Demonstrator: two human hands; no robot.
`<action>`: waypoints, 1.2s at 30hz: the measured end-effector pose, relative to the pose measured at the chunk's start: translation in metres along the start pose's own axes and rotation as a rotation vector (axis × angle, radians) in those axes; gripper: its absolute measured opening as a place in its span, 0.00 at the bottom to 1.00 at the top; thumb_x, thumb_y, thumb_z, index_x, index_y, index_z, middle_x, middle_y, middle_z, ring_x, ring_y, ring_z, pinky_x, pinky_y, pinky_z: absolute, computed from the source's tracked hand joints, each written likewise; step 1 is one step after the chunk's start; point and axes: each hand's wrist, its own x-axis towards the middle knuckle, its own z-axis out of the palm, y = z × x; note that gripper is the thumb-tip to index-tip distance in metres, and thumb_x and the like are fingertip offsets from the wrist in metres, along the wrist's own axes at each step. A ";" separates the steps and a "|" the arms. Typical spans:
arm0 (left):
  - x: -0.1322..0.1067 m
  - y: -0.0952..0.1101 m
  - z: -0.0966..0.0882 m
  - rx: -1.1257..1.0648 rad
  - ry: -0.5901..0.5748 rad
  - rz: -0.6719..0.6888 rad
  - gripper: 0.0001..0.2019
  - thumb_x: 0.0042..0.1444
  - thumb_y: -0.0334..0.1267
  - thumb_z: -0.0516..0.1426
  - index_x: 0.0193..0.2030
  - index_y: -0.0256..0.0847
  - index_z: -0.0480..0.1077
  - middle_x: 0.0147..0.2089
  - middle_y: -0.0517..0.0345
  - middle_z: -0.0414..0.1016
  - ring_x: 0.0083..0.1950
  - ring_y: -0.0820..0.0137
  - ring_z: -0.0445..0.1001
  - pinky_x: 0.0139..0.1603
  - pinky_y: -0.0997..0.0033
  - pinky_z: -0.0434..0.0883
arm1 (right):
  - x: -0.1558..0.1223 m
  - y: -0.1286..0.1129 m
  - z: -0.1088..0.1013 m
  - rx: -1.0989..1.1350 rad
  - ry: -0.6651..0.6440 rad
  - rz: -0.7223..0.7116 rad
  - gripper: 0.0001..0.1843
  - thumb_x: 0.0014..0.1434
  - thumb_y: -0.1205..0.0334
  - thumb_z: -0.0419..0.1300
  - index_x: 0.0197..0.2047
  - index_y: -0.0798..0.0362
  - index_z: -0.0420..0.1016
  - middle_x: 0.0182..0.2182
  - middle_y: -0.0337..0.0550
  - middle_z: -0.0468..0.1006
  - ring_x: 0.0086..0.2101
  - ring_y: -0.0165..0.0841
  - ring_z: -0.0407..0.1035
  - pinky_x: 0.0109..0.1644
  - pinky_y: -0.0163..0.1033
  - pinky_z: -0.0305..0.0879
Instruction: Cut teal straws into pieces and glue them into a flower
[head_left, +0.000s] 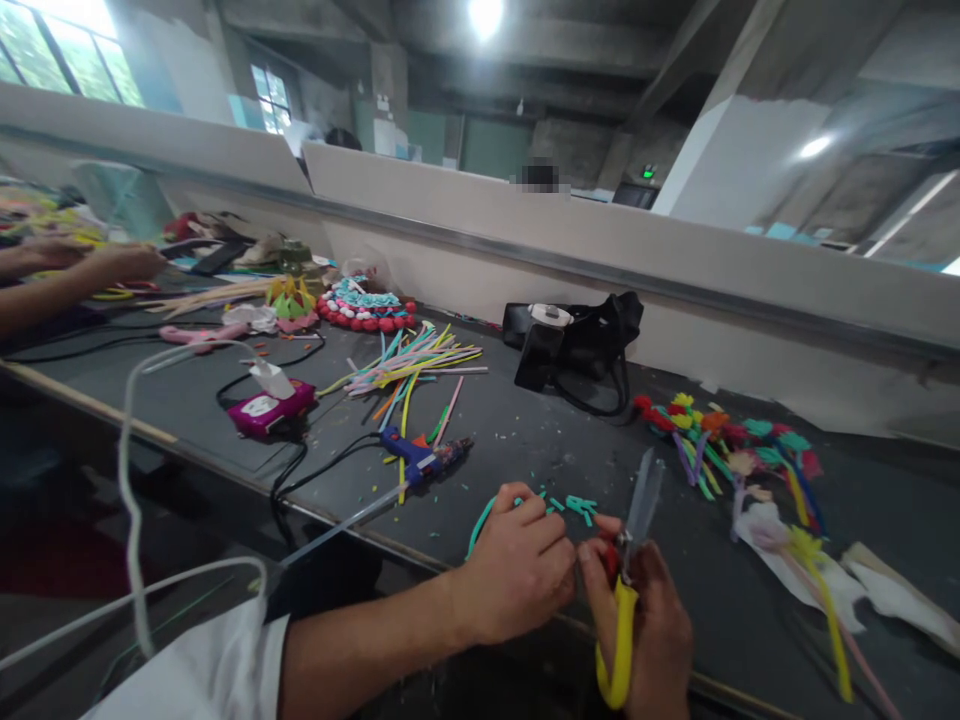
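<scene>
Concrete beams and a bright lamp [486,15] hang over a dark tabletop [487,420], bounded along its far edge by a pale partition [450,215]. At the near edge, right of the middle, the left hand [517,570] is curled into a fist around a turquoise strip [480,522], one end of which bows out to the left; the grip looks meant to steady the soft length. Just beside it, the right hand [660,630] has its fingers bent about the yellow-handled scissors [622,640], blades up and turned toward the far edge, perhaps to leave thumb and forefinger free. Whether those fingertips also pinch the strip, I cannot tell.

Turquoise bits [580,507] lie just beyond both hands, probably snipped there. To the left lies a glue gun [412,458], presumably within easy reach, its glue stick [352,520] poking past the near edge. Behind it is a pile of strips [416,365]; a bag [600,335] sits near the partition, likely out of the way. Flowers [712,430] spread toward the right edge. Crumbs dot the surface, and a co-worker's hands [127,262] show at far left, below windows [64,45].
</scene>
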 end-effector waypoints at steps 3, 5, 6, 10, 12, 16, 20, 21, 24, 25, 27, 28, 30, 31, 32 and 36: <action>0.003 -0.002 -0.001 -0.312 -0.046 -0.219 0.05 0.48 0.30 0.57 0.24 0.39 0.68 0.24 0.61 0.68 0.30 0.71 0.64 0.44 0.63 0.59 | 0.000 0.003 -0.001 0.039 -0.067 0.049 0.15 0.61 0.51 0.54 0.42 0.52 0.73 0.36 0.45 0.81 0.29 0.31 0.76 0.33 0.32 0.69; 0.005 -0.007 -0.003 -0.641 -0.128 -0.453 0.05 0.49 0.32 0.57 0.23 0.39 0.69 0.23 0.61 0.69 0.28 0.73 0.64 0.38 0.68 0.61 | 0.000 0.004 -0.001 0.100 -0.106 0.094 0.15 0.61 0.52 0.54 0.43 0.52 0.73 0.35 0.43 0.81 0.28 0.30 0.76 0.31 0.32 0.70; 0.007 -0.009 -0.004 -0.792 -0.175 -0.564 0.06 0.49 0.33 0.57 0.23 0.39 0.70 0.23 0.62 0.69 0.26 0.74 0.64 0.34 0.71 0.61 | 0.000 0.004 -0.001 0.135 -0.114 0.105 0.14 0.61 0.52 0.54 0.43 0.52 0.73 0.34 0.43 0.81 0.27 0.30 0.75 0.31 0.31 0.70; 0.010 -0.016 -0.008 -1.064 -0.289 -0.762 0.05 0.46 0.35 0.59 0.22 0.39 0.72 0.22 0.63 0.68 0.25 0.75 0.62 0.27 0.77 0.59 | 0.002 0.000 -0.003 0.184 -0.141 0.093 0.13 0.60 0.54 0.56 0.43 0.51 0.72 0.30 0.39 0.80 0.25 0.29 0.75 0.29 0.30 0.70; 0.011 -0.016 -0.010 -1.093 -0.290 -0.771 0.03 0.44 0.34 0.60 0.22 0.39 0.73 0.22 0.63 0.68 0.25 0.75 0.61 0.28 0.77 0.58 | 0.004 -0.002 -0.005 0.178 -0.126 0.094 0.12 0.60 0.53 0.56 0.43 0.51 0.72 0.28 0.39 0.80 0.25 0.29 0.75 0.28 0.30 0.69; 0.014 -0.013 -0.012 -1.217 -0.124 -0.860 0.04 0.44 0.35 0.61 0.22 0.38 0.74 0.22 0.62 0.68 0.26 0.75 0.61 0.30 0.76 0.59 | 0.003 -0.004 -0.005 0.156 -0.124 0.090 0.15 0.61 0.51 0.55 0.45 0.52 0.71 0.31 0.42 0.81 0.26 0.31 0.76 0.29 0.31 0.71; 0.019 -0.016 -0.012 -1.382 0.230 -1.033 0.06 0.43 0.37 0.64 0.24 0.37 0.74 0.23 0.62 0.67 0.27 0.76 0.60 0.32 0.76 0.59 | -0.007 -0.003 -0.001 0.096 -0.160 0.033 0.17 0.62 0.50 0.55 0.45 0.54 0.72 0.33 0.45 0.82 0.28 0.33 0.77 0.32 0.32 0.71; 0.020 -0.017 -0.012 -1.414 0.301 -1.054 0.06 0.43 0.36 0.64 0.24 0.37 0.73 0.23 0.62 0.66 0.27 0.76 0.60 0.32 0.76 0.59 | -0.009 -0.004 0.000 0.086 -0.183 0.026 0.18 0.62 0.49 0.55 0.45 0.54 0.73 0.32 0.44 0.82 0.28 0.33 0.77 0.32 0.32 0.71; 0.022 -0.017 -0.012 -1.490 0.425 -1.083 0.07 0.43 0.37 0.65 0.25 0.37 0.73 0.24 0.62 0.67 0.29 0.75 0.61 0.34 0.75 0.60 | -0.016 -0.007 0.004 0.046 -0.226 0.015 0.18 0.62 0.49 0.54 0.44 0.54 0.74 0.29 0.41 0.81 0.26 0.31 0.77 0.30 0.31 0.70; 0.022 -0.016 -0.012 -1.502 0.445 -1.084 0.07 0.43 0.37 0.65 0.25 0.37 0.73 0.25 0.61 0.67 0.29 0.75 0.62 0.34 0.75 0.61 | -0.017 -0.008 0.005 0.032 -0.221 0.004 0.18 0.62 0.49 0.54 0.44 0.54 0.74 0.28 0.40 0.81 0.25 0.30 0.76 0.29 0.31 0.69; 0.023 -0.014 -0.012 -1.515 0.476 -1.082 0.08 0.44 0.38 0.65 0.26 0.37 0.73 0.26 0.61 0.68 0.30 0.75 0.63 0.35 0.75 0.61 | -0.018 -0.010 0.006 0.016 -0.206 -0.019 0.18 0.63 0.49 0.53 0.44 0.54 0.74 0.27 0.39 0.81 0.24 0.30 0.76 0.28 0.30 0.69; 0.023 -0.014 -0.012 -1.518 0.486 -1.078 0.08 0.44 0.38 0.65 0.26 0.37 0.73 0.26 0.62 0.68 0.30 0.75 0.63 0.35 0.75 0.61 | -0.018 -0.010 0.007 0.012 -0.202 -0.029 0.19 0.64 0.49 0.52 0.44 0.55 0.74 0.27 0.39 0.81 0.25 0.30 0.76 0.28 0.30 0.69; 0.023 -0.013 -0.012 -1.519 0.500 -1.075 0.08 0.44 0.38 0.65 0.26 0.37 0.73 0.25 0.62 0.67 0.30 0.75 0.63 0.35 0.76 0.61 | -0.017 -0.010 0.008 0.008 -0.213 -0.034 0.20 0.64 0.48 0.51 0.43 0.55 0.75 0.28 0.40 0.82 0.25 0.31 0.77 0.29 0.31 0.69; 0.023 -0.013 -0.012 -1.521 0.501 -1.075 0.08 0.44 0.38 0.66 0.26 0.37 0.73 0.25 0.62 0.67 0.30 0.75 0.62 0.35 0.76 0.61 | -0.017 -0.010 0.008 0.004 -0.222 -0.030 0.21 0.64 0.47 0.50 0.44 0.55 0.75 0.28 0.41 0.82 0.26 0.31 0.77 0.29 0.31 0.69; 0.023 -0.013 -0.011 -1.523 0.501 -1.077 0.08 0.44 0.38 0.66 0.26 0.37 0.73 0.25 0.62 0.68 0.30 0.75 0.62 0.34 0.76 0.61 | -0.017 -0.009 0.009 0.000 -0.228 -0.025 0.22 0.65 0.47 0.50 0.44 0.55 0.75 0.29 0.41 0.82 0.26 0.31 0.78 0.29 0.31 0.70; 0.023 -0.013 -0.010 -1.520 0.504 -1.086 0.08 0.43 0.39 0.66 0.26 0.37 0.73 0.26 0.62 0.68 0.30 0.75 0.63 0.34 0.76 0.61 | -0.020 -0.009 0.009 -0.007 -0.229 -0.027 0.22 0.65 0.46 0.49 0.44 0.55 0.75 0.29 0.41 0.83 0.26 0.32 0.78 0.30 0.31 0.70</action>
